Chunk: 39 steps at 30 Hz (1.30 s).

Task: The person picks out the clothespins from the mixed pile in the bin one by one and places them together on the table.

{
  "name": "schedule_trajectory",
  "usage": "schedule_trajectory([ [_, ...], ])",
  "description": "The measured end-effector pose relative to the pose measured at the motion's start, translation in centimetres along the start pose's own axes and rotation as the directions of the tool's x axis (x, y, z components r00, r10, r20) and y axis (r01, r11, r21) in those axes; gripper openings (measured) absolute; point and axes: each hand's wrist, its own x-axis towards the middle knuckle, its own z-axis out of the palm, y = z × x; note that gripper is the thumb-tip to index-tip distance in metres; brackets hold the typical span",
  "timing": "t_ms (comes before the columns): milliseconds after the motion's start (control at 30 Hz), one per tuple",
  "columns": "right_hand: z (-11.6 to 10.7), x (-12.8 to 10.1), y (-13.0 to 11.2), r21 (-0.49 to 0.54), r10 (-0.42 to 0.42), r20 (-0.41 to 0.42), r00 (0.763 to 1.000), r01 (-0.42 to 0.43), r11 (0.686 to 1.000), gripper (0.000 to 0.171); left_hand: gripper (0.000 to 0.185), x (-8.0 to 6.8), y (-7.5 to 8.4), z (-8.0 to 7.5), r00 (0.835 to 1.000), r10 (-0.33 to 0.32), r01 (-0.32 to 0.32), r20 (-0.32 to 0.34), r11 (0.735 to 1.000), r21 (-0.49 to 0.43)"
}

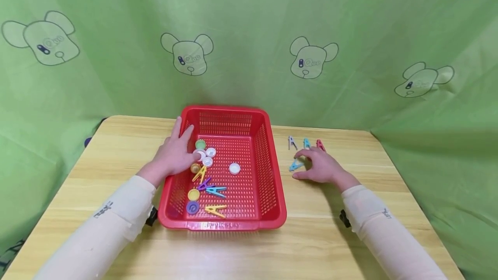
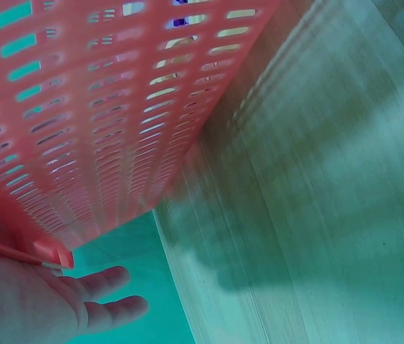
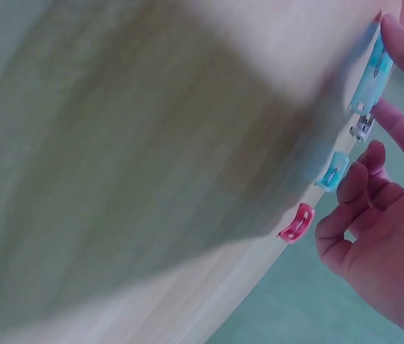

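A red plastic basket point(image 1: 221, 225) stands on the table, with my left hand point(image 1: 175, 152) resting over its left rim. The thumb reaches inside above several bottle caps, near a white cap point(image 1: 210, 152), and the other fingers lie fairly straight. In the left wrist view two fingertips point(image 2: 119, 308) extend beyond the basket wall point(image 2: 109, 107). To the basket's right, the thumb and index finger of my right hand point(image 1: 320, 167) curl round a light blue clothespin point(image 1: 296, 165) low over the table. The right wrist view shows this clothespin point(image 3: 371, 75) between them, the other fingers loosely bent.
Behind my right hand lie a grey-purple clothespin point(image 1: 292, 142), a teal clothespin point(image 1: 306, 143) and a red clothespin point(image 1: 320, 144). Inside the basket are a yellow clothespin point(image 1: 215, 210), a blue clothespin point(image 1: 216, 191) and a purple cap point(image 1: 192, 207). A green curtain point(image 1: 249, 33) hangs behind the table.
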Motion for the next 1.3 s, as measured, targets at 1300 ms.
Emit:
schedule_trajectory([
  [1300,2.4,-2.9,-4.2,0.193,0.453,-0.199,0.869,-0.418,0.888,0.044,0.088,-0.2,0.2,-0.1,1.0,0.005,-0.005,0.018,1.0,-0.006],
])
